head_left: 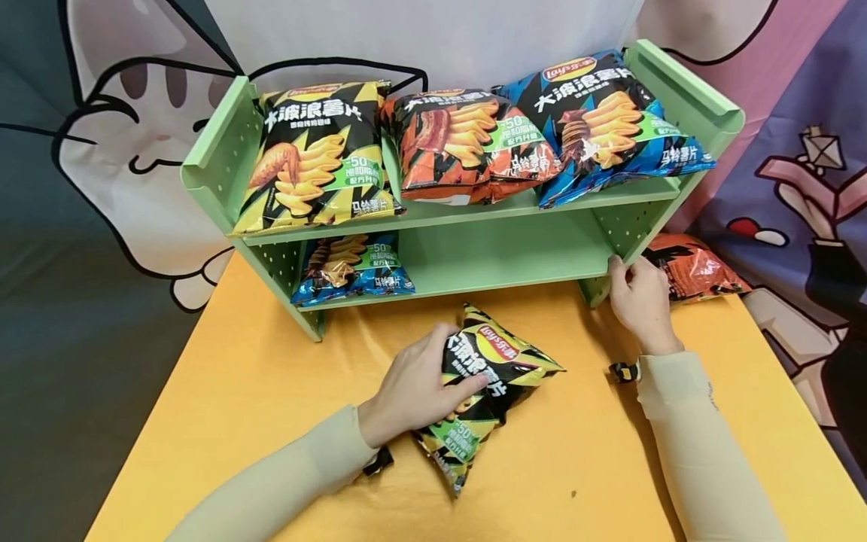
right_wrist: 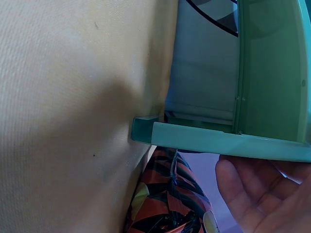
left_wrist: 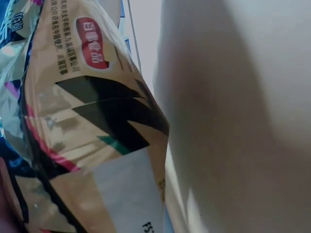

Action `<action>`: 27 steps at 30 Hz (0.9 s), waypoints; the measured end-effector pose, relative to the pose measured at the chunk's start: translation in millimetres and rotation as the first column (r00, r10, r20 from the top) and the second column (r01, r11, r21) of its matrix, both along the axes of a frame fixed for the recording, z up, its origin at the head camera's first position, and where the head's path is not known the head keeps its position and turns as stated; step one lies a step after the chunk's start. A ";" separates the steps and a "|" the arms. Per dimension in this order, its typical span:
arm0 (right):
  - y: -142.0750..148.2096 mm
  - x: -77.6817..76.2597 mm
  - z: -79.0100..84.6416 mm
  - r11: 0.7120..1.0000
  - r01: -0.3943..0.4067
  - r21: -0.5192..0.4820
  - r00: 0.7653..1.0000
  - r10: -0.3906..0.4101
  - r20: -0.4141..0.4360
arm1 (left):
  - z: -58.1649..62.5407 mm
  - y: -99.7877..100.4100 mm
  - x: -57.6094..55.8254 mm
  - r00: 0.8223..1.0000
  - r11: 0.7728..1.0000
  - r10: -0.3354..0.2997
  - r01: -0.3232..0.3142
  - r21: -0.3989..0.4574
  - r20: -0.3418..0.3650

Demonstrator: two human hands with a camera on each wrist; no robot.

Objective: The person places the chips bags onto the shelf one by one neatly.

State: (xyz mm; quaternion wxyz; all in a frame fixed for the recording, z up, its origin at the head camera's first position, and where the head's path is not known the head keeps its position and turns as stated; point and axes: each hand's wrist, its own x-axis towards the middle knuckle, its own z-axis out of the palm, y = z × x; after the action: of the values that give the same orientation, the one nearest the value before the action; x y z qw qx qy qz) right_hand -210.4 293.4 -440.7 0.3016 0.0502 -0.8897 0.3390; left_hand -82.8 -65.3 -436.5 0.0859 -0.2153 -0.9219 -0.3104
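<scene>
A black and yellow bag of potato chips (head_left: 504,354) is tilted low over the yellow table, gripped from its left side by my left hand (head_left: 420,384), thumb across the front. In the left wrist view the tan back of the chip bag (left_wrist: 97,121) fills the left side, and the fingers are mostly hidden. My right hand (head_left: 640,301) holds the lower right side of a green two-tier shelf (head_left: 501,248). The right wrist view shows curled fingers (right_wrist: 233,184) against the outer face of the side panel (right_wrist: 218,140).
On the top tier lie a yellow-black chip bag (head_left: 314,158), a red one (head_left: 467,143) and a blue one (head_left: 603,120). Another blue bag (head_left: 352,263) sits at the lower tier's left. A red bag (head_left: 698,267) lies on the table (head_left: 237,421), right of the shelf.
</scene>
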 end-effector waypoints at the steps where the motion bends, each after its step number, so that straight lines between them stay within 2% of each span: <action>1: 0.0 0.0 -0.1 1.000 0.001 0.000 1.000 -0.001 0.001 | 0.3 3.7 -3.3 1.000 1.000 -0.002 0.002 -0.011 -0.002; 5: 0.3 0.3 -0.1 1.000 0.005 -0.003 1.000 -0.005 0.000 | 1.1 14.5 -16.3 1.000 0.999 0.000 0.000 -0.037 0.018; 11: 0.7 -0.4 -0.9 1.000 0.004 0.004 1.000 -0.004 -0.003 | -3.9 23.0 -31.1 0.996 0.999 0.008 -0.004 -0.049 0.088; 16: 0.7 -0.6 -2.0 1.000 0.004 0.008 1.000 -0.004 -0.002 | -11.4 27.8 -34.7 0.994 0.997 0.013 -0.005 -0.073 0.106; 21: 0.6 0.0 -1.9 1.000 0.008 0.004 1.000 -0.008 0.009 | -17.6 30.3 -35.9 0.994 0.989 0.023 -0.007 -0.147 0.109; 27: -0.5 -0.8 -1.2 1.000 0.004 0.001 1.000 -0.004 -0.002 | -21.3 30.0 -36.7 0.986 0.971 0.046 -0.007 -0.239 0.158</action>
State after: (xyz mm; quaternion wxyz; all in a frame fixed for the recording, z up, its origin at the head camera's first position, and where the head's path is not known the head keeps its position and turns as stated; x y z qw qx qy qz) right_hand -211.1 292.9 -441.8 0.3032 0.0490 -0.8896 0.3381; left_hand -119.5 -35.3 -457.8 -0.0118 -0.1856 -0.9592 -0.2131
